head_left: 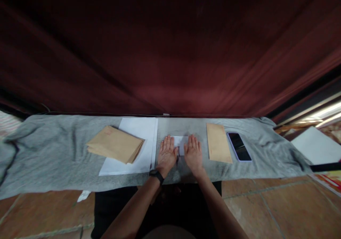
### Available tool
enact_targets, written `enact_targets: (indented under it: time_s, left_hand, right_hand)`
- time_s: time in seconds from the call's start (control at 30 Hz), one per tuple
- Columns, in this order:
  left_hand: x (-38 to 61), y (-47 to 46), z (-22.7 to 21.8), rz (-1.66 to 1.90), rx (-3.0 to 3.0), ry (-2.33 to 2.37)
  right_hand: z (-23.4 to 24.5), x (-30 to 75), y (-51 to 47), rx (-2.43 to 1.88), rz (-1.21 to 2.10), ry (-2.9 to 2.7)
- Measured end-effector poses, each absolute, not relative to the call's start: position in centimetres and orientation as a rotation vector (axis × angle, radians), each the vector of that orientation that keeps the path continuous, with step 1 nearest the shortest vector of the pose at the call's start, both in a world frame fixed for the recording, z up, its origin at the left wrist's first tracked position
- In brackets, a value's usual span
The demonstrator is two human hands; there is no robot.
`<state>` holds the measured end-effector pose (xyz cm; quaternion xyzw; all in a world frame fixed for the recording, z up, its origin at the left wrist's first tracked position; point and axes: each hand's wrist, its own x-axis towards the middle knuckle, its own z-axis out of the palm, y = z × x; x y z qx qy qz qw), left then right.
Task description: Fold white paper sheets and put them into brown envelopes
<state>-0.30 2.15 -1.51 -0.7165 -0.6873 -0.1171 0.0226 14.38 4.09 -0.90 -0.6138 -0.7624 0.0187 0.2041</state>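
A small white piece of paper [181,143], apparently folded, lies on the grey cloth in front of me. My left hand [167,153] rests flat over its left end, fingers stretched forward. Over the right end lies my right hand [193,153], also flat with the palm down. Both hands cover the paper's ends, so only its middle shows between the thumbs. To the left, several brown envelopes [117,143] sit fanned on top of large white sheets [144,134]. Right of my right hand is another brown envelope [218,143].
A phone in a light purple case [239,146] lies beside the right envelope. The grey cloth [64,168] covers a long narrow surface against a dark red fabric [170,72]. A white panel [317,146] stands at far right, and a white scrap [84,195] is on the tiled floor.
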Motion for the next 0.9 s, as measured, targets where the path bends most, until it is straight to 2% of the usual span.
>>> enact_targets:
  time_s: [0.13,0.23,0.63,0.9]
  left_hand:
    - [-0.7,2.1,-2.0,-0.316,-2.276,-2.07]
    - [-0.9,2.0,-2.0,-0.293,-2.293,-2.054]
    - [-0.8,1.9,-1.3,-0.395,-2.264,-2.113]
    - [-1.5,0.7,-2.0,-0.496,-2.146,-2.167]
  right_hand:
    - [-0.6,10.3,4.0,-1.459,0.227,-2.235]
    - [-1.0,9.3,4.1,-1.419,0.276,-2.281]
    - [-2.4,14.5,5.3,-1.613,-0.001,-2.258]
    - [-2.5,16.9,5.0,-1.68,-0.054,-2.232]
